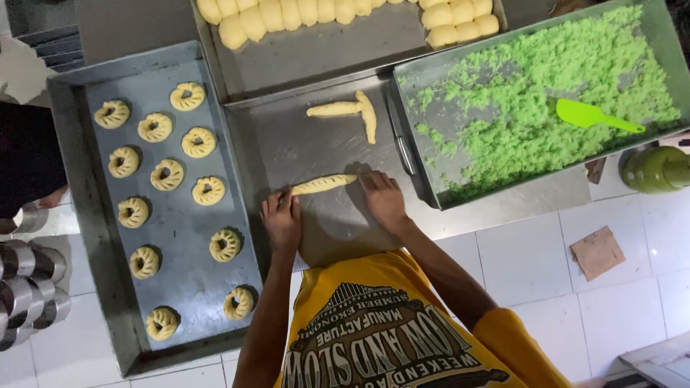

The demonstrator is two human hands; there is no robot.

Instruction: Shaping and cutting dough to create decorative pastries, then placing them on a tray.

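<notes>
So the main thing here is a long thin dough roll point(323, 185), pale yellow, with little slanted cuts or ridges along it. It's lying flat on a bare metal tray point(302, 154) right in front of the person, roughly sideways across the view.

Around it: a bit further up the same tray sit two more dough sticks point(352, 111), touching at one end so they make a sort of T shape. Off to one side there's a big baking tray point(180, 287) with thirteen ring-shaped dough pieces point(167, 174) set out in loose rows, all with the same cut pattern. At the top another tray point(323, 50) holds a row of plain dough lumps point(287, 14) packed side by side. On the other side is a deep metal pan point(431, 172) full of crumbly bright green filling point(532, 93), with a green spatula point(593, 115) lying on top. Its handle end sits just beside the roll, close to one hand. Some round metal moulds point(29, 287) are stacked at the edge of the view, and everything sits on a white tiled surface point(611, 302). Nothing actually covers the roll.

Hands: the left hand point(282, 218) has its fingers flat and loose, fingertips pressing on one end of the roll. The right hand point(383, 197) is the same, spread open, fingertips on the other end. Neither is clenched, just resting on the dough.
</notes>
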